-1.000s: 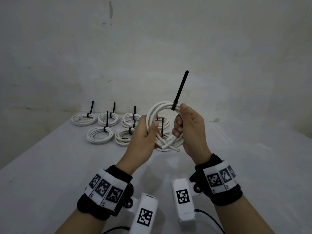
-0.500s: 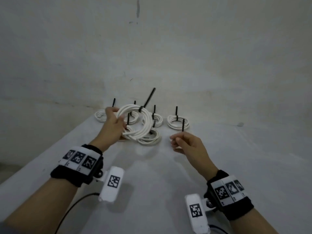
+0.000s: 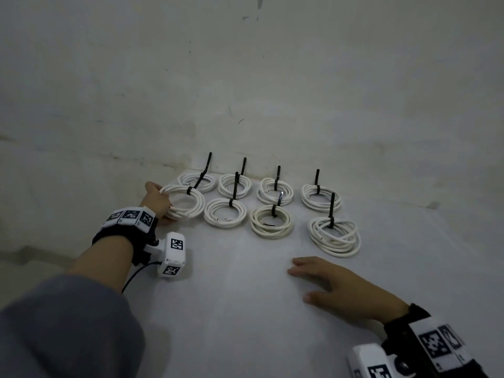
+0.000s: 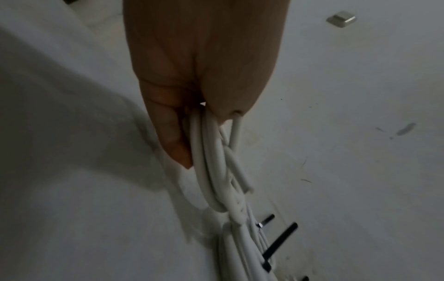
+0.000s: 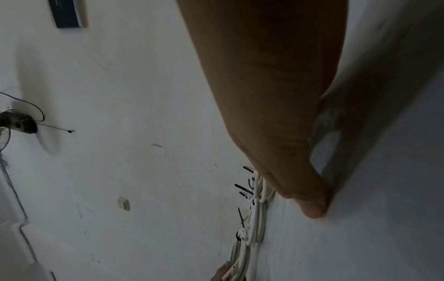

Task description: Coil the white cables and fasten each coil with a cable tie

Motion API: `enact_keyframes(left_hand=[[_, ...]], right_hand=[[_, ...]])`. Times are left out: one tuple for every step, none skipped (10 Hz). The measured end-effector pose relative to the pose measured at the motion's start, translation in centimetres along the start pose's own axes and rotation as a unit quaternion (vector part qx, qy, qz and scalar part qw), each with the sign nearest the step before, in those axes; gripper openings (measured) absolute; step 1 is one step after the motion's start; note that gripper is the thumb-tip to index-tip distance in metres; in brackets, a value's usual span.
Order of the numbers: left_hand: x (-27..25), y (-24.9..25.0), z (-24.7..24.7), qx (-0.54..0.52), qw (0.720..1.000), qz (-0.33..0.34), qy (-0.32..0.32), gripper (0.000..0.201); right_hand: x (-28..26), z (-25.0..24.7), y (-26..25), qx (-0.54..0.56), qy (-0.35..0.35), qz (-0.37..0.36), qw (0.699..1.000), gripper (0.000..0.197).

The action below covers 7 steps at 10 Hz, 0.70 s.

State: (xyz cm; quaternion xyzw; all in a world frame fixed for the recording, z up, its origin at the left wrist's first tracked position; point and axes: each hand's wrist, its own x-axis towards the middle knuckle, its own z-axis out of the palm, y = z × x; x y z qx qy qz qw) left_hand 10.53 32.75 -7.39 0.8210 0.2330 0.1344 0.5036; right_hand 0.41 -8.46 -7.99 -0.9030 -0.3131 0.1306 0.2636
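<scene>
- Eight white coils (image 3: 225,216) on the table (image 3: 245,309): four in the far row, four in the near row, from 10 to 2 o'clock.
- Eight black ties (image 3: 331,211), one on each coil, tails pointing up.
- Two hands: left hand (image 3: 156,199) at 10 o'clock, right hand (image 3: 341,287) at 4 o'clock.
- Two wristbands (image 3: 128,218), one per wrist.

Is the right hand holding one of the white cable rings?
No, the right hand lies flat and empty on the table, while the left hand holds a coil.
</scene>
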Motion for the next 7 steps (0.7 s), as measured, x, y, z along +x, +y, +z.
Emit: enact_keyframes(left_hand=[[0.8,0.1,-0.4,0.069,0.997,0.025,0.002,0.019],[0.5,1.0,-0.8,0.160,0.986,0.046,-0.004,0.045],[-0.3,2.0,-1.1,0.246,0.968,0.004,-0.050,0.089],[-0.7,1.9,-0.4,0.323,0.942,0.006,-0.088,0.116],[-0.9,1.4,0.3,0.338,0.937,0.037,-0.077,0.104],[-1.4,1.8,0.3,0.342,0.937,0.058,-0.049,0.102],[-2.6,2.4,0.2,0.273,0.952,0.136,0.001,0.070]], right_hand=[[-0.1,0.0,0.1,0.009,0.003,0.000,1.000,0.046],[0.0,0.0,0.1,0.010,0.003,-0.002,1.000,0.046],[0.0,0.1,0.0,0.002,0.002,-0.004,1.000,0.045],[0.0,0.0,0.0,-0.001,0.002,-0.006,1.000,0.046],[0.0,0.0,0.0,-0.001,-0.004,-0.001,1.000,0.046],[-0.2,-0.1,-0.4,-0.001,-0.010,0.004,1.000,0.045],[-0.1,-0.1,-0.7,0.008,0.016,0.006,1.000,0.042]])
